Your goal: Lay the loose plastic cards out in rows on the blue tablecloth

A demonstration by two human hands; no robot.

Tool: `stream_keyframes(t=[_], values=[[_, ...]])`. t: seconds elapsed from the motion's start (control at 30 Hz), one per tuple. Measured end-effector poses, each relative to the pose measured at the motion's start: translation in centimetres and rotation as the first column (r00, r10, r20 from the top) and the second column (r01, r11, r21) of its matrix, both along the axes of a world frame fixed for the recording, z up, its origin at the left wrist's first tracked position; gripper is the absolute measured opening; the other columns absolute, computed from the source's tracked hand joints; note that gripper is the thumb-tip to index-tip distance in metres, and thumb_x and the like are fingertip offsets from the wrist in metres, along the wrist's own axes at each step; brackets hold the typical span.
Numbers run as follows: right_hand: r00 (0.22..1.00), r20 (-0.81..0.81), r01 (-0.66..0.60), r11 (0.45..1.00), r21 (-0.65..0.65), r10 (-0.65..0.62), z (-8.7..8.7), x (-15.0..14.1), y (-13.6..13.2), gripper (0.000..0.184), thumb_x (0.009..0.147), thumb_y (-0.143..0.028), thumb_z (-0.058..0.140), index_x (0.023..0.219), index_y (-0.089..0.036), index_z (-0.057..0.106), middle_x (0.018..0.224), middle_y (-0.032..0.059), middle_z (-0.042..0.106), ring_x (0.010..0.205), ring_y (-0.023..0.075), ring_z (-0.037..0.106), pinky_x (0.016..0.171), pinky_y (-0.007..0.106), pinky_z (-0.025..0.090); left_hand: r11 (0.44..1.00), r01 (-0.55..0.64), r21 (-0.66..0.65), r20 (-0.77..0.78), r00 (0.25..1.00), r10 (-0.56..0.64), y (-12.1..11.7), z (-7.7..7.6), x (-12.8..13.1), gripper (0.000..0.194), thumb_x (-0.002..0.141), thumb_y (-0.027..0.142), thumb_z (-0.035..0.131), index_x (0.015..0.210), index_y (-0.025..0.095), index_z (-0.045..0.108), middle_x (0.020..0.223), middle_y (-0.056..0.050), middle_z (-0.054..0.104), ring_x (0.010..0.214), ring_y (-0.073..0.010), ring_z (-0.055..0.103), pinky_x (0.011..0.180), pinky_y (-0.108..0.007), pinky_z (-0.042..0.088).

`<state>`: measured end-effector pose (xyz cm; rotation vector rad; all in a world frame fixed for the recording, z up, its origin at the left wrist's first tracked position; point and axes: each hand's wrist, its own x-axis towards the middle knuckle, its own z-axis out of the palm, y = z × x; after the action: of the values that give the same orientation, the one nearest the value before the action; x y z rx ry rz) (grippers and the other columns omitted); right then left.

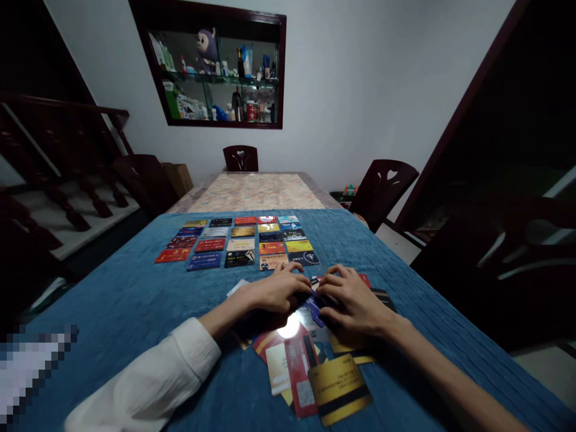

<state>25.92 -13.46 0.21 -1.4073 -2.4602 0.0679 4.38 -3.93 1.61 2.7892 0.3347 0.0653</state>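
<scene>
A loose pile of plastic cards lies on the blue cloth, with both my hands over it. My left hand (283, 289) rests on the pile's left side, its fingers bent and a little apart, and a pale card (237, 287) sticks out beside the wrist. My right hand (353, 299) is on the right side, fingers curved and spread over a blue card (315, 307); no card is clearly gripped. Closer to me, a gold card (341, 389) with a dark stripe overlaps a red card (297, 375). Parts of the pile are hidden under my hands.
Beyond my hands, several cards (240, 245) lie in rows on the blue tablecloth (148, 318). The table's patterned far end (261, 191) is uncovered. Dark chairs (386, 183) stand around it, and a wall cabinet (216, 123) holds bottles and a plush toy. A pixelated patch covers the lower left.
</scene>
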Motion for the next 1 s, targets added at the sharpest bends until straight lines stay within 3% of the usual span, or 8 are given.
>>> stream_keyframes(t=[0.4,0.7,1.0], values=[[0.999,0.042,-0.030,0.999,-0.022,0.031,-0.6,0.2,-0.8,0.048,0.083,-0.055,0.067,0.121,-0.025,0.065,0.119,0.0109,0.065,0.113,0.0339,0.048,0.095,0.053,0.037,0.998,0.020,0.061,0.008,1.000,-0.020,0.6,-0.2,-0.4,0.036,0.082,0.015,0.065,0.115,0.030,0.068,0.123,-0.004,0.065,0.126,-0.0281,0.040,0.105,-0.048,0.031],[0.999,0.016,-0.028,0.999,-0.019,0.029,-0.6,0.2,-0.7,0.034,0.085,-0.042,0.066,0.114,-0.024,0.067,0.111,0.0104,0.066,0.109,0.0305,0.050,0.092,0.049,0.040,0.994,0.050,0.095,0.037,0.998,-0.053,0.8,-0.5,-0.5,0.023,0.089,0.021,0.063,0.110,0.025,0.070,0.122,-0.006,0.067,0.124,-0.0261,0.044,0.105,-0.044,0.031],[0.994,-0.043,-0.098,0.990,0.101,0.103,-0.2,0.5,-1.0,0.022,0.088,-0.027,0.059,0.107,-0.021,0.069,0.097,0.0067,0.071,0.105,0.0257,0.055,0.095,0.047,0.036,0.991,0.097,0.088,0.106,0.989,-0.106,1.3,-0.8,-0.5,0.022,0.093,0.021,0.057,0.111,0.022,0.070,0.112,-0.006,0.070,0.118,-0.0251,0.047,0.103,-0.042,0.033]])
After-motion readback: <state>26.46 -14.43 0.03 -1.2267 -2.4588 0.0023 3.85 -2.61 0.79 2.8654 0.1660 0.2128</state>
